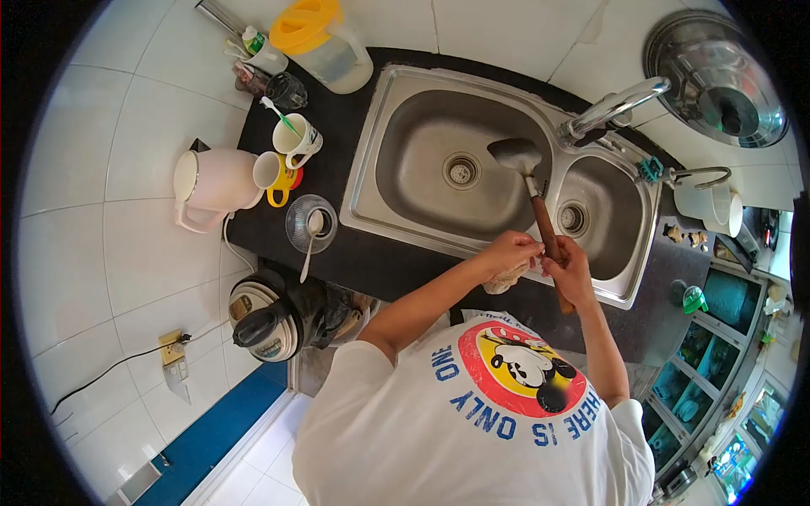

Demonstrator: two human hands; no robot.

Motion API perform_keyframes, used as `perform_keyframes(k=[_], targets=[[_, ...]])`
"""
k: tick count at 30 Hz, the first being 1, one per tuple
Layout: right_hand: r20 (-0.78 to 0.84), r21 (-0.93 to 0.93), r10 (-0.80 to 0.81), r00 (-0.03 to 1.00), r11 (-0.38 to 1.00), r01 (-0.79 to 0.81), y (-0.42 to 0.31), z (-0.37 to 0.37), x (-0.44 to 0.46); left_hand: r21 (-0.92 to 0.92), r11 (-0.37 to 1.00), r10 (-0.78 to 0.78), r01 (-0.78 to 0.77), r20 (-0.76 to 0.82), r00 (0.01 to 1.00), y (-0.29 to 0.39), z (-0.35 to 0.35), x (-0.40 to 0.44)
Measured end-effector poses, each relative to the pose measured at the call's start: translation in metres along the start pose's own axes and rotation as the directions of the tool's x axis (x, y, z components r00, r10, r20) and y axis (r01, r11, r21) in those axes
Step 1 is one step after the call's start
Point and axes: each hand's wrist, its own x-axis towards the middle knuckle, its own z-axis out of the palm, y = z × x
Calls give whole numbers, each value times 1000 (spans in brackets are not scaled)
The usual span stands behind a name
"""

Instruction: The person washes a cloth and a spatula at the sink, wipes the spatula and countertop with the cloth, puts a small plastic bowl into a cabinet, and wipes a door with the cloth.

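A wok spatula (540, 209) with a dark metal head and a brown wooden handle slants over the right side of the large sink basin (422, 160). My right hand (572, 274) is closed around the lower part of its handle. Beside the handle, my left hand (513, 251) is closed on a beige cloth (504, 280), which hangs below the fingers at the sink's front edge. Whether the cloth touches the handle is hard to make out. Both hands are above the front rim of the steel sink.
A chrome faucet (607, 110) stands behind the basins, with a small basin (582, 215) to the right. Left on the dark counter are a glass bowl with a spoon (310, 223), mugs (272, 174), a pink kettle (218, 181) and a yellow-lidded pitcher (325, 51).
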Motion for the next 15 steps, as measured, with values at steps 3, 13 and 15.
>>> perform_keyframes(k=[3, 13, 15], targets=[[-38, -79, -40, 998, 996, 37, -3, 2, -2, -37, 999, -7, 7, 4, 1000, 7, 2, -4], [57, -299, -310, 949, 902, 312, -7, 3, -14, 90, 940, 331, -329, -10, 943, 4, 20, -14], [56, -306, -404, 913, 864, 401, -5, 6, -13, 169, 925, 349, -341, -20, 937, 9, 20, -22]])
